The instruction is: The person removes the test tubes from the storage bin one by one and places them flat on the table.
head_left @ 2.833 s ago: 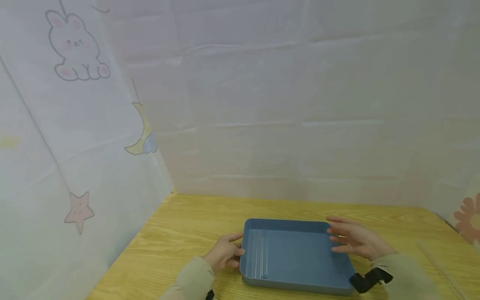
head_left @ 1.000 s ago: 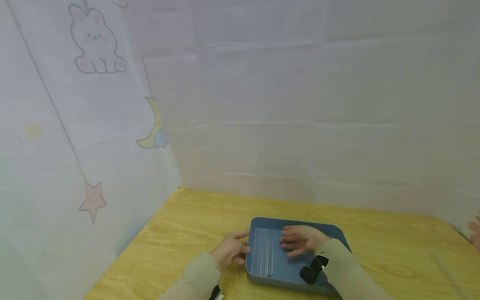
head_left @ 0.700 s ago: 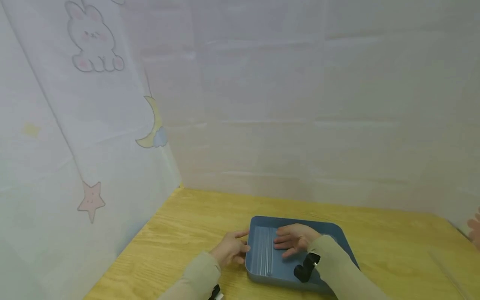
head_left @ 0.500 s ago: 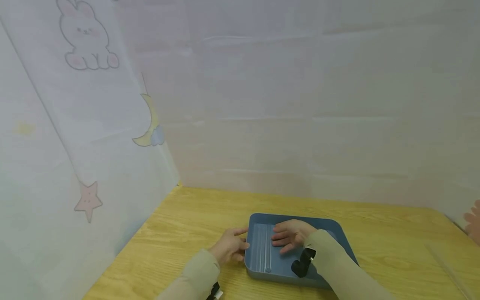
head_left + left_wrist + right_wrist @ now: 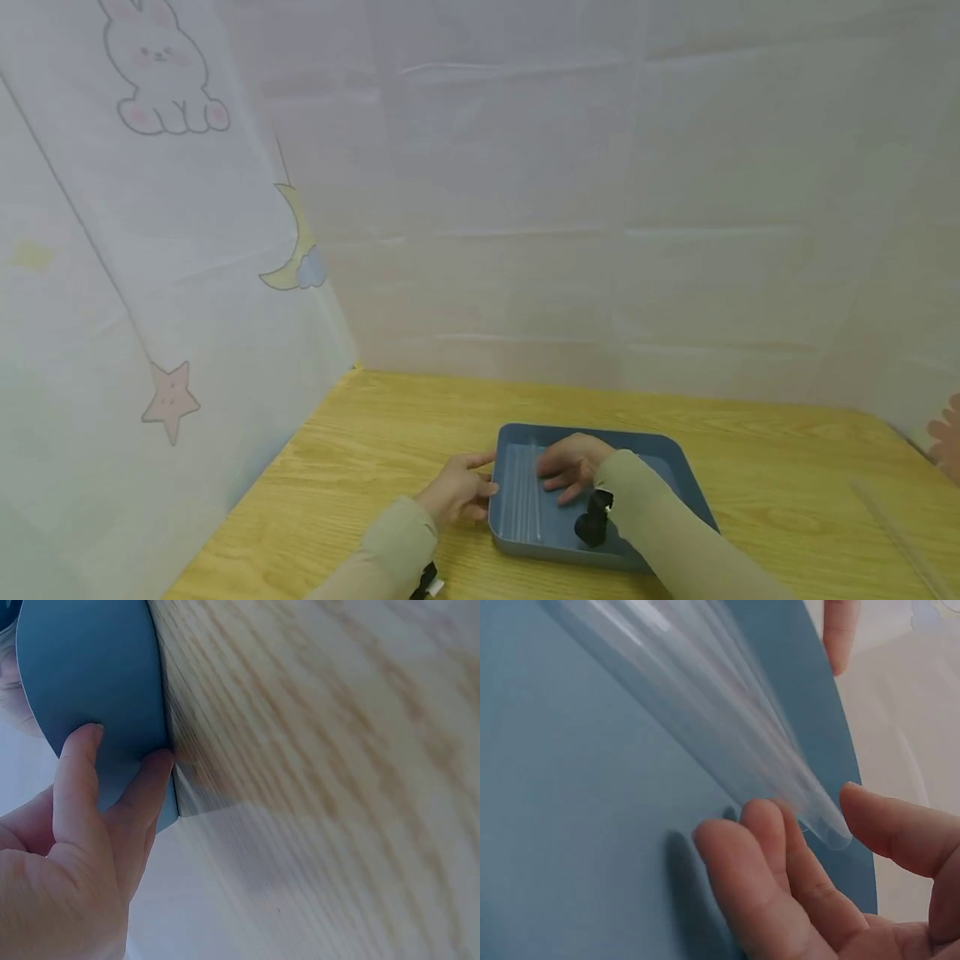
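A blue rectangular tray (image 5: 600, 552) sits on the wooden table. Several clear tubes (image 5: 516, 500) lie side by side along its left end. My right hand (image 5: 576, 467) reaches into the tray, fingers bent around the far end of the rightmost clear tube (image 5: 742, 742). In the right wrist view the fingertips (image 5: 765, 817) are at that tube's rounded end, with the thumb on its other side; the tube angles away from its neighbours. My left hand (image 5: 457, 490) rests against the tray's left wall, its fairly straight fingertips (image 5: 86, 739) touching the outer side.
A thin, pale, see-through strip or rod (image 5: 892, 529) lies on the table (image 5: 420, 400) to the right of the tray. Printed white sheets (image 5: 510, 208) stand up along the table's back and left edges.
My right hand has come from the tray's right rim over to the tubes, and its straight fingers have bent around one tube's end. That tube has shifted aslant. My left hand stays at the wall.
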Demonstrator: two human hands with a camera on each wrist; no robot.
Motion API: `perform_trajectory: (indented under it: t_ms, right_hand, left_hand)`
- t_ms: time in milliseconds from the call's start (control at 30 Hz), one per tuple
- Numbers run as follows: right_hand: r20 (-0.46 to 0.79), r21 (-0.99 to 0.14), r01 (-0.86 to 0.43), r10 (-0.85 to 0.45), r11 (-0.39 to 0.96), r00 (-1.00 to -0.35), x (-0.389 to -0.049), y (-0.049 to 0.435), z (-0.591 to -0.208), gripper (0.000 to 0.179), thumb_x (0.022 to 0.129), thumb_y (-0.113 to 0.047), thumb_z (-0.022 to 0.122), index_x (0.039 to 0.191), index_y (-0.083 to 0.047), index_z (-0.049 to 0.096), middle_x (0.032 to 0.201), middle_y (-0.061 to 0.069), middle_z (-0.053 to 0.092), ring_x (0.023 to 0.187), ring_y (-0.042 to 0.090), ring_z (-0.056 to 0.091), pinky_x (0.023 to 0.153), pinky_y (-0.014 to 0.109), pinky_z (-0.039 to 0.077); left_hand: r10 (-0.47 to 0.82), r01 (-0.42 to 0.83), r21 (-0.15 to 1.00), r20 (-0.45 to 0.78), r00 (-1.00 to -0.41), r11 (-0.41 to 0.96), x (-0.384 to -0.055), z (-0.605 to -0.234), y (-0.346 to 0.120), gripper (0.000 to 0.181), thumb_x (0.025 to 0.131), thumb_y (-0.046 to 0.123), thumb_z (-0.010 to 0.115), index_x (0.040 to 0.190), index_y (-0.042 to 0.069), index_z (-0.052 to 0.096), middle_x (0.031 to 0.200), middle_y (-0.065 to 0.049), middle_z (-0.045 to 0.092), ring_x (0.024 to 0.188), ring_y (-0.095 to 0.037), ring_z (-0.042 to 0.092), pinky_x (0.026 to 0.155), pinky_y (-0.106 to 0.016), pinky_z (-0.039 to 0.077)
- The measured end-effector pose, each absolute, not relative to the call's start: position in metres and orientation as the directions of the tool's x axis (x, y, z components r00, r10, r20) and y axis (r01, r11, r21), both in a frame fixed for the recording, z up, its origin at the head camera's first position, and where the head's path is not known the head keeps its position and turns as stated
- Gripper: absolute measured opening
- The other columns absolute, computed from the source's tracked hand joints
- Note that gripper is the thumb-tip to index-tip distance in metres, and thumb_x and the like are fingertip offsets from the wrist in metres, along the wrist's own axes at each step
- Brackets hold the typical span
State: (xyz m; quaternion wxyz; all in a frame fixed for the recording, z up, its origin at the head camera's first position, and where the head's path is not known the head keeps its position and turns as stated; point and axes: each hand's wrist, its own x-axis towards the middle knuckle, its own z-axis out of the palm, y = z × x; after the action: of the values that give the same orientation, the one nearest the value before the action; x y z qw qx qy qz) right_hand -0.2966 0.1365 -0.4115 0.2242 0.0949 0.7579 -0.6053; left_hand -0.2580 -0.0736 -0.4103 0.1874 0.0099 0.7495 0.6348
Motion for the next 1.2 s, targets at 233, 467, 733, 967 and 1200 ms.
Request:
perform_trajectory:
  t_ms: [233,467,733,967,1200]
  right_hand:
    - [-0.422,-0.844,0.377,-0.038,0.382,-0.906,-0.294,0.125,-0.415,0.059,0.086,-0.004,0.07,0.135,0.015,0.044,0.096,0.014,0.069,0.069,0.022,0.064,0.062,0.042,0.057]
    - [-0.426,-0.845,0.38,-0.043,0.376,-0.904,-0.295,0.124,-0.416,0.06,0.085,-0.003,0.071,0.136,0.013,0.044,0.092,0.011,0.069,0.066,0.02,0.064,0.058,0.039,0.055]
    - [-0.458,-0.874,0.424,-0.109,0.237,-0.882,-0.298,0.142,-0.418,0.059,0.09,-0.001,0.064,0.144,0.005,0.04,0.121,0.028,0.057,0.095,0.034,0.063,0.074,0.049,0.055]
    - [-0.435,-0.9,0.435,-0.172,0.039,-0.884,-0.295,0.157,-0.412,0.057,0.095,-0.002,0.055,0.148,0.003,0.032,0.107,0.019,0.054,0.089,0.029,0.056,0.086,0.061,0.047]
    - [-0.428,-0.891,0.449,-0.192,-0.075,-0.883,-0.288,0.165,-0.398,0.05,0.099,-0.005,0.052,0.146,-0.001,0.036,0.101,0.013,0.055,0.078,0.022,0.055,0.089,0.059,0.046]
  left_hand:
    - [0.276,-0.23,0.956,-0.275,-0.921,0.185,-0.254,-0.41,-0.077,0.057,0.091,-0.011,0.056,0.145,-0.004,0.039,0.128,-0.035,0.052,0.085,-0.024,0.068,0.047,-0.018,0.046]
    - [0.27,-0.226,0.956,-0.271,-0.924,0.186,-0.253,-0.41,-0.078,0.058,0.091,-0.012,0.056,0.145,-0.004,0.039,0.125,-0.034,0.055,0.084,-0.025,0.069,0.047,-0.017,0.046]
    - [0.256,-0.225,0.954,-0.272,-0.927,0.199,-0.256,-0.414,-0.077,0.057,0.091,-0.011,0.056,0.145,-0.004,0.039,0.126,-0.034,0.055,0.084,-0.024,0.068,0.047,-0.019,0.047]
    - [0.266,-0.232,0.957,-0.273,-0.924,0.177,-0.255,-0.413,-0.076,0.058,0.091,-0.012,0.056,0.146,-0.003,0.039,0.125,-0.033,0.056,0.081,-0.021,0.068,0.048,-0.019,0.047]
    - [0.279,-0.223,0.959,-0.266,-0.923,0.175,-0.254,-0.41,-0.076,0.058,0.091,-0.011,0.056,0.146,-0.003,0.039,0.124,-0.032,0.057,0.08,-0.022,0.068,0.047,-0.017,0.047]
